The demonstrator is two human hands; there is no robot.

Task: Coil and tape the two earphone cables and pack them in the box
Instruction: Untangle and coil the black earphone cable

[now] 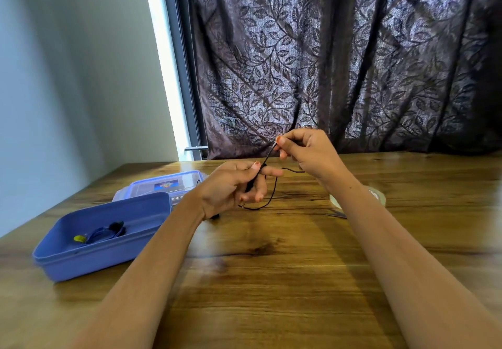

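Note:
A thin black earphone cable (pixel 273 189) runs between both hands above the wooden table (pixel 271 280). My left hand (pixel 231 188) grips a bundle of it between thumb and fingers, and a loose loop hangs down to the tabletop. Higher up, my right hand (pixel 307 150) pinches the cable's end between thumb and forefinger, pulling it taut. At the left stands an open blue box (pixel 81 259) with a coiled blue earphone cable (pixel 103 233) inside, a yellow piece at one end. A clear tape roll (pixel 379 195) lies beyond my right forearm, partly hidden.
The box's lid (pixel 165 185), blue-rimmed and clear with a label, lies behind the box. A dark leaf-patterned curtain (pixel 339 63) hangs along the table's far edge. A pale wall is at the left. A thin metallic item (pixel 336 214) lies by the tape.

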